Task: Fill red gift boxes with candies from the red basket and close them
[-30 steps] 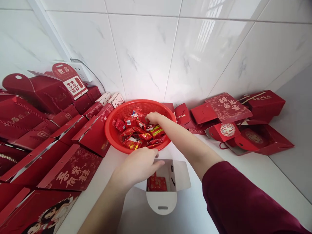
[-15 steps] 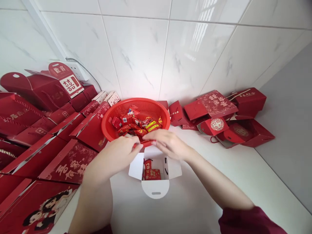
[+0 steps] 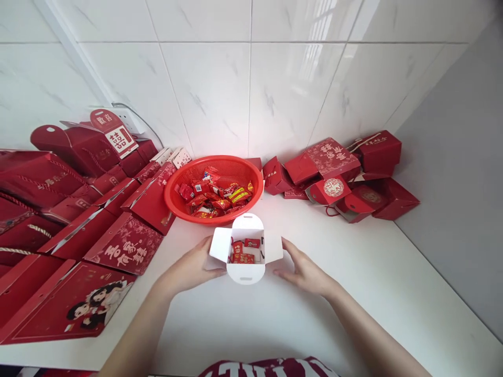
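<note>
A small white-lined gift box (image 3: 245, 274) stands with its flaps spread, several small red-wrapped sweets (image 3: 242, 258) lying inside. At its left side my left hand (image 3: 195, 266) holds it, the thumb along the near corner and the fingertips hidden behind the left flap. My right hand (image 3: 302, 269) curves around the right side with thumb and fingers apart. A gap shows between its thumb and the box, and its fingertips meet the right flap's edge. Just beyond the box sits a red plastic basket (image 3: 170, 201) with more wrapped sweets (image 3: 220, 196).
Rows of red gift boxes (image 3: 123, 251) crowd the left side. More red boxes (image 3: 334, 159) lie heaped at the back right against the tiled wall (image 3: 204, 94). A socket (image 3: 131, 121) with a cable is at the back left. A grey panel (image 3: 451, 157) borders the right.
Both hands have come back from over the basket's near rim to the box's sides. Another red sweet shows in the box. The view has shifted.
</note>
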Action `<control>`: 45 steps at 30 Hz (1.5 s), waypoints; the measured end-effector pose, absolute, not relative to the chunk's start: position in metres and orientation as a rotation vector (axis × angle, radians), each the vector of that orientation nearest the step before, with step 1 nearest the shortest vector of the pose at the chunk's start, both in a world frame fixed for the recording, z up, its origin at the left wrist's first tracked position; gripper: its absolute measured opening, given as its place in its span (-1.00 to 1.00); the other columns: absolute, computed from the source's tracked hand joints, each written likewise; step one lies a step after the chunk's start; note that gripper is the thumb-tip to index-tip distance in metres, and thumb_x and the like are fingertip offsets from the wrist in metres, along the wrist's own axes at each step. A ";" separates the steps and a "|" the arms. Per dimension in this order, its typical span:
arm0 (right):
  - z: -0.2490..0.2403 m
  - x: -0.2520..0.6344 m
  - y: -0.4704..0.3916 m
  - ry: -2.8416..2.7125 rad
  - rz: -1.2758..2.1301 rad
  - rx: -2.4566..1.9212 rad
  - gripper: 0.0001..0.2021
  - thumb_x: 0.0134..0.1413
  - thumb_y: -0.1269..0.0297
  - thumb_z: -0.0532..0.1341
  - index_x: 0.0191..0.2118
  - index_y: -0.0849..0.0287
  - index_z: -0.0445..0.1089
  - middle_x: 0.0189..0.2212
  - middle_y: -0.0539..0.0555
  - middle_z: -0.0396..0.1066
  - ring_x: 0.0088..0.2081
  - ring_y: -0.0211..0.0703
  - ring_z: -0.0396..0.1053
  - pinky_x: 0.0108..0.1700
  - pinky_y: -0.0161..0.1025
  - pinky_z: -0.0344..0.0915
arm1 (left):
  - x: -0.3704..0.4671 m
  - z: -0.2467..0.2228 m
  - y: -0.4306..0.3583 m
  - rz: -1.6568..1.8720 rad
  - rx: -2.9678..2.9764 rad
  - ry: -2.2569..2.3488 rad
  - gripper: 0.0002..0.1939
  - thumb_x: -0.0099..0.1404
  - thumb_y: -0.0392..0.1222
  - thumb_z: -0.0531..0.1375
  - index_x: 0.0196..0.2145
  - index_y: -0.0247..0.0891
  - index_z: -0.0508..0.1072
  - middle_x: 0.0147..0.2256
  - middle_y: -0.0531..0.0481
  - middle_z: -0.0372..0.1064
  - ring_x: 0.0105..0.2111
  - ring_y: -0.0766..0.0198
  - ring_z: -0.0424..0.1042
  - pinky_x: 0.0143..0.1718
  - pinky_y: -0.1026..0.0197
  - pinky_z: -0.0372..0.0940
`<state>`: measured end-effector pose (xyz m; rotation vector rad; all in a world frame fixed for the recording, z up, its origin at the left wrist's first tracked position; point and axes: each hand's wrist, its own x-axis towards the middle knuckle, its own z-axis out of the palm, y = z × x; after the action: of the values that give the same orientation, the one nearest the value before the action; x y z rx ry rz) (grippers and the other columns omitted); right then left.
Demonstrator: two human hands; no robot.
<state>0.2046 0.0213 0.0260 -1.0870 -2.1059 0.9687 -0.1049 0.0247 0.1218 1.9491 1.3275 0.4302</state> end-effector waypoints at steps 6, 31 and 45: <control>0.029 0.192 0.009 -2.062 0.996 -0.980 -0.04 0.08 0.05 0.35 0.42 -0.14 -0.29 0.41 0.10 -0.15 0.38 0.07 -0.07 0.36 0.12 0.02 | -0.092 0.082 0.003 0.584 2.042 1.184 -0.02 0.21 -0.02 0.32 0.40 0.00 -0.17 0.40 -0.09 -0.26 0.38 -0.03 -0.16 0.34 -0.03 0.00; 0.028 0.159 0.004 -1.670 1.019 -0.906 -0.72 0.36 0.22 0.09 0.11 -0.01 0.37 0.15 0.13 0.31 0.19 -0.04 0.26 0.24 0.00 0.21 | -0.042 0.024 0.002 1.186 1.510 1.120 -0.41 0.38 -0.06 0.11 0.29 -0.18 0.05 0.22 -0.19 0.18 0.20 0.02 0.25 0.21 -0.03 0.20; 0.032 0.133 -0.028 -2.036 0.417 -0.992 -0.59 0.28 0.39 0.13 0.22 0.10 0.28 0.11 0.23 0.30 0.07 0.05 0.30 0.02 0.02 0.42 | -0.072 0.082 -0.005 0.714 2.397 1.579 -0.62 0.44 -0.15 0.03 0.18 -0.06 0.34 0.23 -0.04 0.24 0.28 0.08 0.15 0.32 -0.12 -0.01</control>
<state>0.1334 -0.0281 0.0316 -0.9919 -2.0364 0.4170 -0.0719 -0.0050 0.0820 2.3974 1.5787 0.7140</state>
